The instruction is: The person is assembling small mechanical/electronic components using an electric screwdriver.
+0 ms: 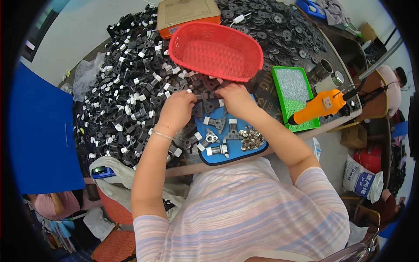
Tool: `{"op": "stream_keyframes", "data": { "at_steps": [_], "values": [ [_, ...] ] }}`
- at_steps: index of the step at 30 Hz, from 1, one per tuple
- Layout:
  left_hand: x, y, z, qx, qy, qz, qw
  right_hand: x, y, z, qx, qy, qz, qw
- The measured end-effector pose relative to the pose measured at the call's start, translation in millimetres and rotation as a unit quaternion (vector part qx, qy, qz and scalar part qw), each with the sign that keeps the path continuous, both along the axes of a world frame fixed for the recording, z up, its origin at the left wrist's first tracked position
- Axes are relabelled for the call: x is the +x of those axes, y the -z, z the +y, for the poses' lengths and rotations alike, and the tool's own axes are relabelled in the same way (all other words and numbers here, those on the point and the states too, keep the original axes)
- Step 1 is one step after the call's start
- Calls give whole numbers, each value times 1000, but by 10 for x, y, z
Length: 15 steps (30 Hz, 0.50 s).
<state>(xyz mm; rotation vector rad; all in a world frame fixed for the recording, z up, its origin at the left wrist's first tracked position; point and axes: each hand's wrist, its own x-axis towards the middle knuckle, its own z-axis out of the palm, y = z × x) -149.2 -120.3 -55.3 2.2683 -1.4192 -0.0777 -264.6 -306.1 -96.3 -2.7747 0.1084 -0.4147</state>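
My left hand and my right hand meet over the far edge of a blue mat, fingers closed on a small black plastic part held between them. On the mat lie several black and grey bracket parts with white ends, a metal cylinder piece and a small heap of silvery screws. A big pile of black parts with white tips spreads left of my left hand.
A red plastic basket stands tilted just beyond my hands. A green tray of small pieces and an orange electric screwdriver lie to the right. Black washers cover the far table; a cardboard box sits behind.
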Motion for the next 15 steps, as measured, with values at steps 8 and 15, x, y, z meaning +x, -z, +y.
{"op": "stream_keyframes", "data": {
  "at_steps": [8,15],
  "values": [
    [235,356,-409,-47,137,25,989,-235,8,-106,55,-49,4,997],
    [395,397,-627,117,245,0,962,-210,-1,-104,37,-8,11,999]
  ]
}}
